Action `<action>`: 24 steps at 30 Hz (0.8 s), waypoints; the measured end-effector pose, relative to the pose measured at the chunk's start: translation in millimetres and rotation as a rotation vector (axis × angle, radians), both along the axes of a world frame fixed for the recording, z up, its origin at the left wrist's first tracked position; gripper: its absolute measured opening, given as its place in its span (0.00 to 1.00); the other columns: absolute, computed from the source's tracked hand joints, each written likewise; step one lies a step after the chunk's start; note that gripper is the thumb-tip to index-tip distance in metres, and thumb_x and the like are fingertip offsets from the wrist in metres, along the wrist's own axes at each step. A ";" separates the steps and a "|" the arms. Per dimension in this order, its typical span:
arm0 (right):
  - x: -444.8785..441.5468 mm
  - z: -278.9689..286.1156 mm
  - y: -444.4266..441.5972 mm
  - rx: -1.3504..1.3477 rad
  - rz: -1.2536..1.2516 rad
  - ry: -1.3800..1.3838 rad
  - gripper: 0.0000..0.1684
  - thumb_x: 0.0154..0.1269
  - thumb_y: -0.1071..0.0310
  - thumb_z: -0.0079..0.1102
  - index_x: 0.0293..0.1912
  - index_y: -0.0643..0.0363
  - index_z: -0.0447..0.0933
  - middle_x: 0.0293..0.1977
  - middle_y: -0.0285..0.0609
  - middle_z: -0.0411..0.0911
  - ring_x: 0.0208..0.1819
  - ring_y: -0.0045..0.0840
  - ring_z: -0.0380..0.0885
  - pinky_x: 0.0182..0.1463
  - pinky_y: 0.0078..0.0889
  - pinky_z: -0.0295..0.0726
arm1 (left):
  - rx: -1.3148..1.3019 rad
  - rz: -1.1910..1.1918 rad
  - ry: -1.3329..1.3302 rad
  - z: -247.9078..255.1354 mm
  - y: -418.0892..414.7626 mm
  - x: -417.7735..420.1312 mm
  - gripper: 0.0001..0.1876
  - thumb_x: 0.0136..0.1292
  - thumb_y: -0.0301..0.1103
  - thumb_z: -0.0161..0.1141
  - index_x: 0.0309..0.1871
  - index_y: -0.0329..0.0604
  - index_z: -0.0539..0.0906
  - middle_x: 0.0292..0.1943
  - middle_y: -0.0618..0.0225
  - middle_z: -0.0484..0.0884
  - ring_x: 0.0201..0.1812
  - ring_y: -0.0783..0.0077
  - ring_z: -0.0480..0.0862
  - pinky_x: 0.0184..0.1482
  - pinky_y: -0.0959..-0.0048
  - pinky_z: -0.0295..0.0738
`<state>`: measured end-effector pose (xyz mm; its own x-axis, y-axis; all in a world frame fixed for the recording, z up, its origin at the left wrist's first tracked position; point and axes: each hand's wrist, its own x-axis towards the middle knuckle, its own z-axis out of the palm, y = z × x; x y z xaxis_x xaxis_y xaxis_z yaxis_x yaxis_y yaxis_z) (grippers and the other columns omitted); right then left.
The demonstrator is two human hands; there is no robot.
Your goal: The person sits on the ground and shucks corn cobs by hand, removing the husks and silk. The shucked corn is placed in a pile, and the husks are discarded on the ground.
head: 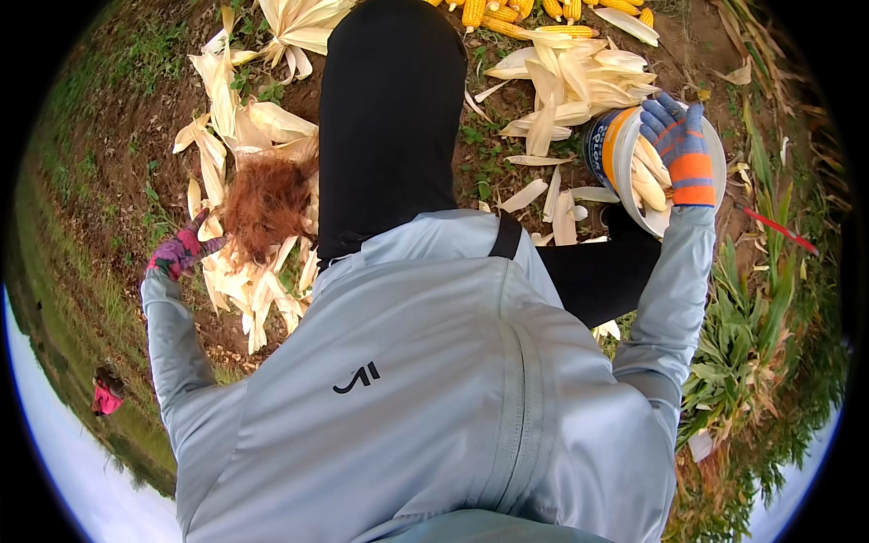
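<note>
My left hand (180, 252), in a floral glove, has its fingers apart at the left edge of a pile of pale corn husks (265, 288). Beside its fingertips lies a clump of reddish-brown corn silk (266, 203); I see nothing held. My right hand (679, 146), in a blue and orange glove, is stretched across the mouth of a tilted plastic bucket (714, 153). Its fingers are extended and no held object shows. Several pale ears of corn, seemingly in husks (648, 178), lie inside the bucket, partly covered by that hand.
Husked yellow corn ears (502, 17) lie on the soil ahead. More loose husks (563, 78) lie near the bucket. A red stick-like object (781, 231) and green corn leaves (740, 339) are at the right. A person in pink (106, 397) is far off at left.
</note>
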<state>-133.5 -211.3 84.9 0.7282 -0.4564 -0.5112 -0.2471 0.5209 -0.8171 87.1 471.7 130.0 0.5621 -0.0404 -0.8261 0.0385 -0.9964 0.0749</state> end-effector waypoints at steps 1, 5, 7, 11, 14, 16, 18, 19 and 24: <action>-4.1 -3.5 -1.5 0.006 -0.034 0.018 0.44 0.62 0.35 0.37 0.59 0.67 0.59 0.53 0.58 0.67 0.50 0.39 0.72 0.54 0.38 0.73 | 0.021 -0.036 0.008 -8.5 14.5 1.8 0.30 0.56 0.58 0.57 0.54 0.44 0.74 0.46 0.63 0.79 0.38 0.68 0.78 0.37 0.71 0.74; -12.6 -13.7 -7.8 0.002 -0.065 0.025 0.41 0.64 0.37 0.36 0.59 0.66 0.60 0.53 0.57 0.67 0.50 0.38 0.72 0.55 0.37 0.71 | 0.093 -0.194 0.040 -54.7 78.5 13.3 0.31 0.55 0.56 0.58 0.51 0.37 0.76 0.45 0.61 0.80 0.44 0.66 0.78 0.39 0.76 0.73; -29.8 -2.2 -17.2 -0.071 -0.145 0.037 0.39 0.65 0.38 0.37 0.58 0.65 0.62 0.52 0.55 0.69 0.50 0.38 0.72 0.54 0.37 0.72 | -0.018 0.141 0.043 -84.6 88.7 36.7 0.23 0.61 0.49 0.52 0.41 0.33 0.79 0.25 0.58 0.82 0.27 0.72 0.78 0.34 0.72 0.69; -38.2 7.6 -27.0 -0.153 -0.205 0.039 0.36 0.66 0.41 0.37 0.57 0.64 0.64 0.51 0.53 0.71 0.50 0.36 0.73 0.53 0.37 0.72 | -0.058 -0.050 -0.400 -107.8 105.1 17.3 0.21 0.58 0.49 0.59 0.41 0.38 0.81 0.27 0.57 0.83 0.31 0.61 0.82 0.42 0.61 0.75; -52.8 4.8 -40.3 -0.156 -0.249 0.061 0.35 0.66 0.43 0.39 0.57 0.65 0.64 0.52 0.54 0.70 0.49 0.38 0.73 0.54 0.40 0.72 | -0.103 -0.570 -0.684 -126.1 125.7 5.3 0.21 0.54 0.46 0.64 0.41 0.36 0.80 0.27 0.57 0.82 0.33 0.63 0.82 0.42 0.64 0.75; -61.6 2.9 -49.7 -0.135 -0.245 0.037 0.34 0.66 0.44 0.41 0.56 0.65 0.64 0.52 0.55 0.69 0.49 0.39 0.72 0.54 0.41 0.71 | -0.099 -0.495 -0.583 -128.0 125.8 3.5 0.22 0.52 0.45 0.65 0.40 0.34 0.79 0.26 0.57 0.82 0.33 0.64 0.82 0.41 0.66 0.76; -67.4 3.2 -55.3 -0.145 -0.265 0.052 0.34 0.66 0.44 0.41 0.57 0.65 0.64 0.52 0.55 0.69 0.50 0.39 0.72 0.54 0.41 0.71 | -0.080 -0.161 -0.310 -124.3 119.4 9.8 0.22 0.52 0.45 0.66 0.40 0.33 0.79 0.26 0.58 0.82 0.32 0.65 0.82 0.40 0.67 0.75; -69.1 4.0 -57.0 -0.151 -0.277 0.060 0.34 0.66 0.44 0.41 0.57 0.64 0.64 0.52 0.55 0.69 0.51 0.39 0.72 0.55 0.40 0.71 | -0.071 0.004 -0.173 -121.3 113.9 12.7 0.22 0.52 0.45 0.66 0.40 0.32 0.79 0.26 0.58 0.81 0.32 0.65 0.81 0.39 0.67 0.75; -73.7 -2.4 -65.6 -0.124 -0.286 0.081 0.33 0.66 0.44 0.40 0.57 0.63 0.64 0.53 0.53 0.69 0.51 0.38 0.71 0.55 0.40 0.71 | -0.328 0.474 -0.023 -113.5 113.2 13.5 0.21 0.52 0.45 0.66 0.37 0.32 0.79 0.24 0.65 0.80 0.29 0.70 0.80 0.32 0.72 0.73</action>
<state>-207.2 -276.9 82.5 0.5204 -0.6996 -0.4897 -0.1716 0.4761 -0.8625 100.5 585.0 16.5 0.5987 -0.0314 -0.8004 0.4701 -0.7953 0.3828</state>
